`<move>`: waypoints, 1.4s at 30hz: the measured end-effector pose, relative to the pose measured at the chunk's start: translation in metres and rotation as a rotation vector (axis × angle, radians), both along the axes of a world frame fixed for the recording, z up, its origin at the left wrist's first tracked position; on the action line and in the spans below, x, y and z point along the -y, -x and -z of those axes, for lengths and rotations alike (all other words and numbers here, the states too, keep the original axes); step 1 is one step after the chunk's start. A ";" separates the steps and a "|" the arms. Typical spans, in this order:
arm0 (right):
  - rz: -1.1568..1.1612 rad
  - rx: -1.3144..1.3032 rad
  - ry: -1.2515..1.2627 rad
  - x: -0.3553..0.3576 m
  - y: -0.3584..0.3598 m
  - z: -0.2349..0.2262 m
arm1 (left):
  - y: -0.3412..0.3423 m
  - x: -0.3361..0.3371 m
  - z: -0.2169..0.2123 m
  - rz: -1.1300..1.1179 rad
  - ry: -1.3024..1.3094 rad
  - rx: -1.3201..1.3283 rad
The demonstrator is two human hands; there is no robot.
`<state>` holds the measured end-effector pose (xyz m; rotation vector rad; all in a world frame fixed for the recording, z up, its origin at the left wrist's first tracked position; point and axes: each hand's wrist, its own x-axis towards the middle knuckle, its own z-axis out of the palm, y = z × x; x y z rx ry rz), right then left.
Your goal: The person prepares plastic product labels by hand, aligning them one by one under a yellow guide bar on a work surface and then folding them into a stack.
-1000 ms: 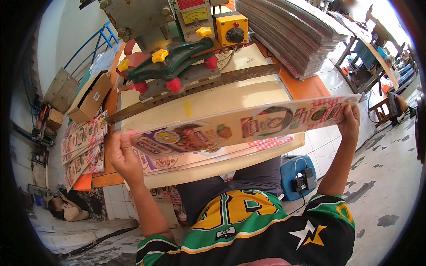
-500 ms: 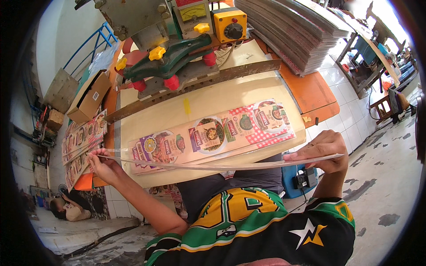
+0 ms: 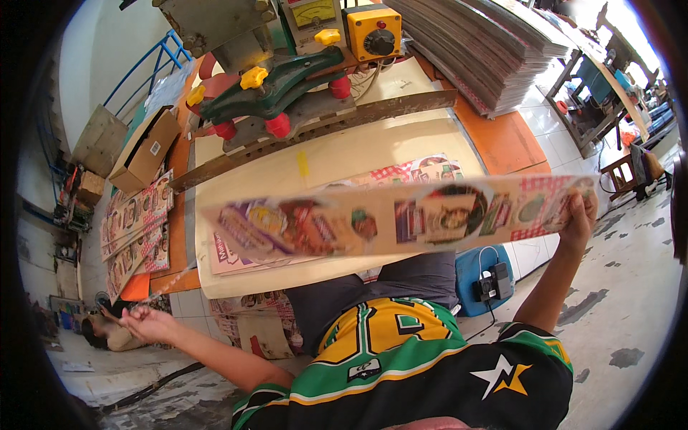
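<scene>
My right hand [image 3: 579, 218] grips the right end of a long printed strip [image 3: 444, 215] with food pictures and a red checked pattern. The strip hangs level above the worktable, its left part smeared by motion. Off the table's left front corner, my left hand [image 3: 149, 324] has its fingers pinched on a thin clear plastic strip [image 3: 172, 282], which stretches up toward the table edge. Beneath the raised strip, similar printed strips [image 3: 233, 264] lie on the cream sheet [image 3: 287, 285], partly hidden.
Behind the sheet stands a press machine with a green arm [image 3: 276, 93], yellow knobs and a long metal bar [image 3: 394, 111]. A tall stack of sheets [image 3: 459, 57] is at back right. Left are printed strips [image 3: 140, 222] and a cardboard box [image 3: 147, 154]. A person [image 3: 118, 335] sits far left.
My right hand has moved right and up, turning the printed strip's face into view. My left hand has come away from the strip, down and left, drawing out clear plastic.
</scene>
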<state>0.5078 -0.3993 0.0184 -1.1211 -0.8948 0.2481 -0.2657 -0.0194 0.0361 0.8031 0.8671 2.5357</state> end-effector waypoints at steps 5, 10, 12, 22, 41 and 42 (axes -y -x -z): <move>-0.033 -0.203 0.181 -0.053 0.029 -0.009 | -0.018 0.052 -0.044 -0.539 -0.015 -0.261; -0.235 -0.438 0.255 -0.113 0.069 -0.002 | -0.002 0.082 -0.047 -0.737 0.075 -0.478; -0.325 -0.495 0.303 -0.132 0.077 0.009 | 0.023 0.078 -0.025 -0.648 0.066 -0.483; -0.090 -0.202 0.495 -0.170 0.093 0.024 | 0.097 0.084 0.136 -0.538 0.572 -0.112; 0.358 0.508 0.832 -0.167 0.091 0.031 | -0.063 0.165 0.384 0.577 1.086 -0.943; 0.355 0.507 0.852 -0.170 0.096 0.026 | -0.071 0.167 0.386 0.646 1.039 -0.952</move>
